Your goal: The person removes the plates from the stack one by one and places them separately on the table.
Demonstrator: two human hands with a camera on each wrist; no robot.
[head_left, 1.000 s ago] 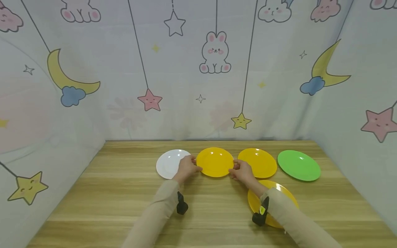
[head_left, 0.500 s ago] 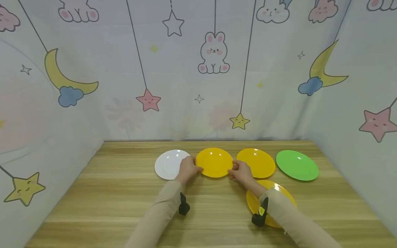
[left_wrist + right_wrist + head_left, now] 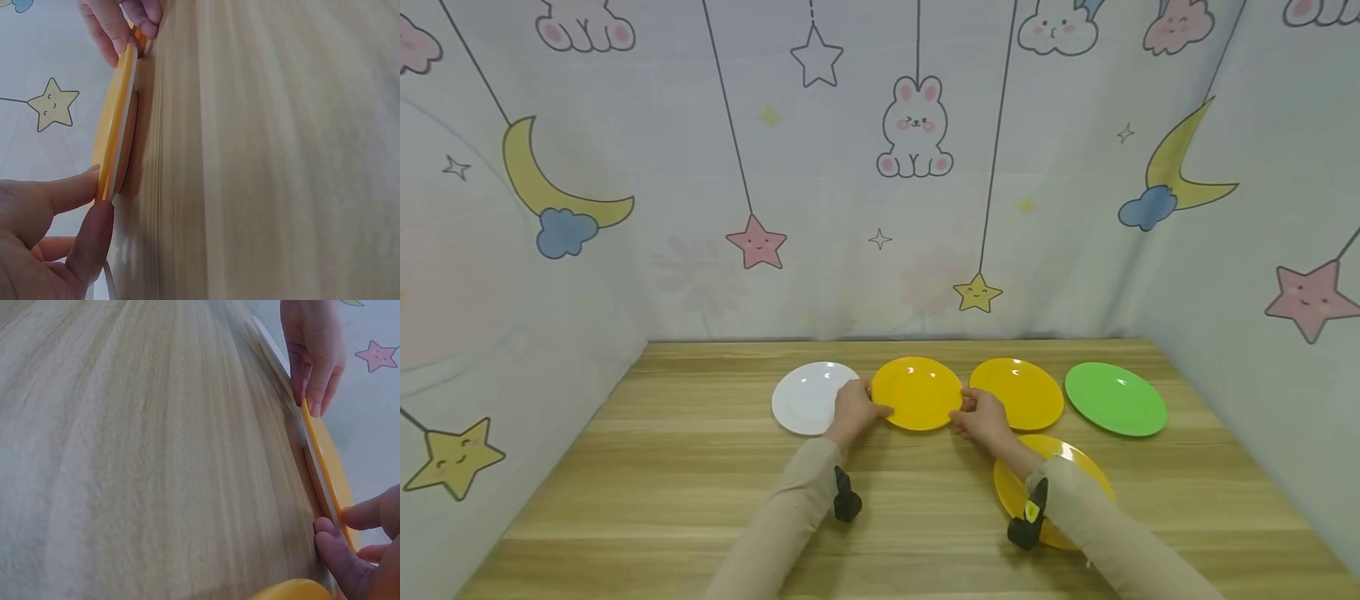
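Note:
A yellow plate [image 3: 917,393] lies flat toward the back of the table, between my two hands. My left hand [image 3: 853,410] pinches its left rim, thumb on the near side and fingers behind. My right hand [image 3: 987,417] holds the opposite rim, thumb and fingertips at the edge. Seen edge-on in the left wrist view, the yellow plate [image 3: 115,125] has a white edge just under its rim and stands low over the wood. A white plate [image 3: 805,400] is partly covered by my left hand. Another yellow plate [image 3: 1022,396] sits right behind my right hand.
At the right end of the row is a green plate [image 3: 1115,398]. A further yellow plate [image 3: 1013,492] lies nearer, partly under my right forearm. The wooden table [image 3: 700,467] meets a patterned cloth backdrop [image 3: 820,300] at the back and both sides.
The head view has shifted slightly, so everything sits a little further left. Both hands keep their hold on the yellow plate's rim, and the plates stay put on the table.

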